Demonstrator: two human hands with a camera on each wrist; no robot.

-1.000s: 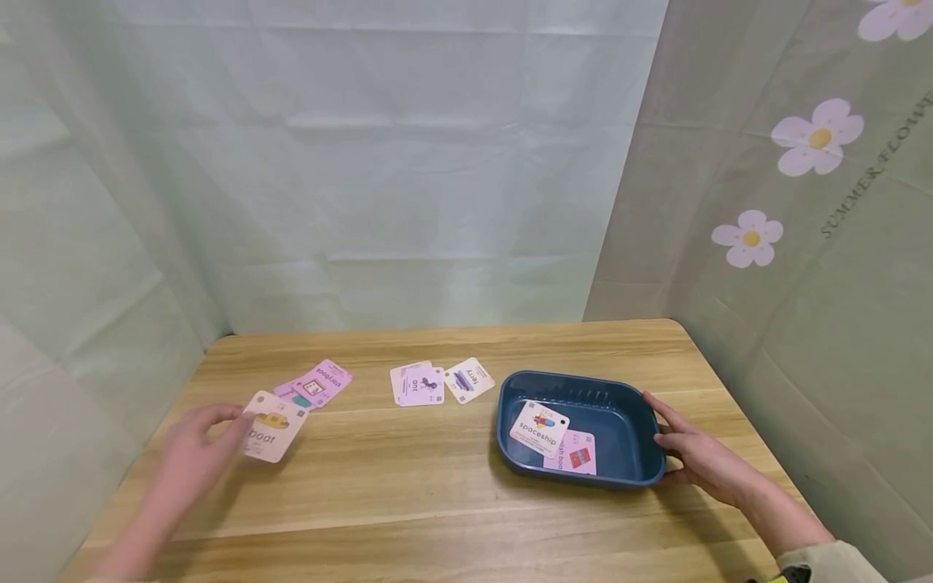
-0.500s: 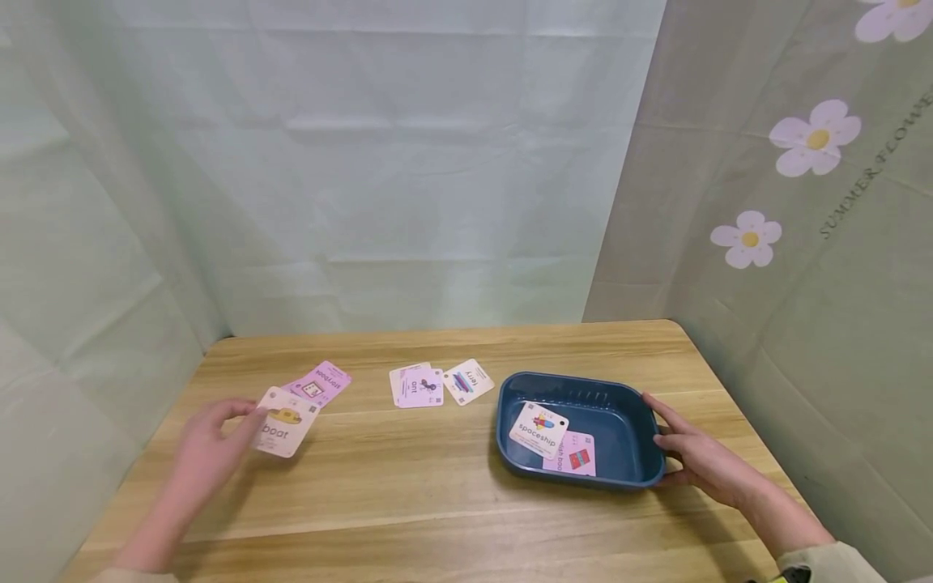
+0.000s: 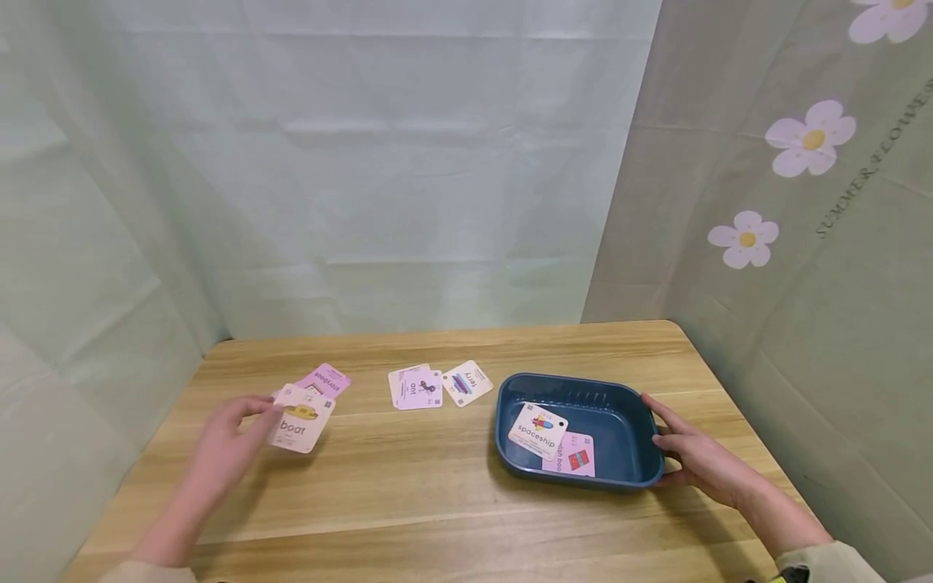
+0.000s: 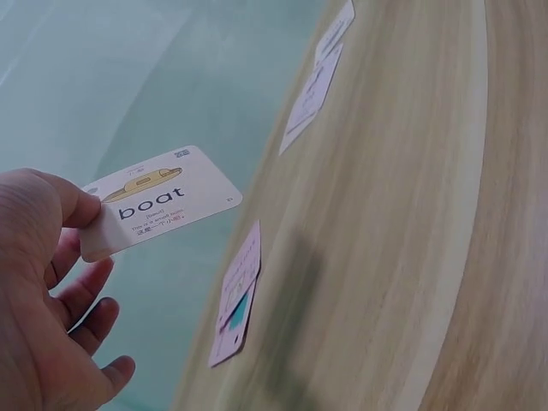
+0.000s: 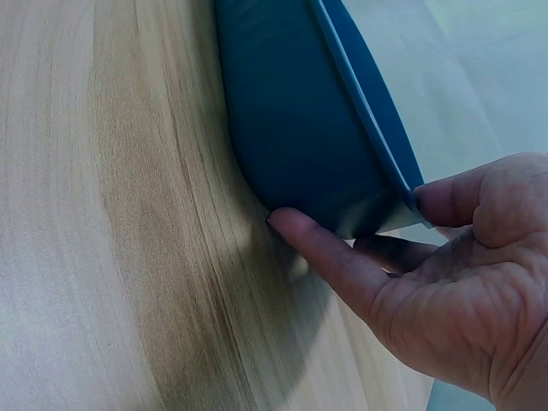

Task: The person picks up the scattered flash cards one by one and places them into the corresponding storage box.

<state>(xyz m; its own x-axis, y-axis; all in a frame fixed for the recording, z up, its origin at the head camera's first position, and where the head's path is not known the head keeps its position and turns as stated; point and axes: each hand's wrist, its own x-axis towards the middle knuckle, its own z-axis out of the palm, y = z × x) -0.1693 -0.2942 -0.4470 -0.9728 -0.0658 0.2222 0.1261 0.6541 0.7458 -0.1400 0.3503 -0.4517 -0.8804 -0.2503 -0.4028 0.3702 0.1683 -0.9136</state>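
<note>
My left hand (image 3: 232, 444) pinches a square white card (image 3: 302, 419) printed "boat" by its left edge, held up over the table. In the left wrist view the boat card (image 4: 167, 201) shows a yellow boat, with the thumb on its near end. Behind it in the head view, pink cards lie on the table, one a "storybook" card (image 3: 330, 379), partly covered. My right hand (image 3: 696, 457) grips the right end of a dark blue plastic bin (image 3: 627, 433), one fingertip at the rim and another low on the wall. Inside lie a "spaceship" card (image 3: 538, 431) and a pink book card (image 3: 576, 457).
An "ant" card (image 3: 420, 390) overlaps another card toward the back middle of the wooden table (image 3: 394, 494). Right beside it lies a "ferry" card (image 3: 468, 383). Pale cloth (image 3: 437, 162) hangs behind the table and on both sides, flowered on the right.
The left hand has moved right with the boat card, which now covers more of the pink cards in the head view. My right hand and the bin have stayed in place.
</note>
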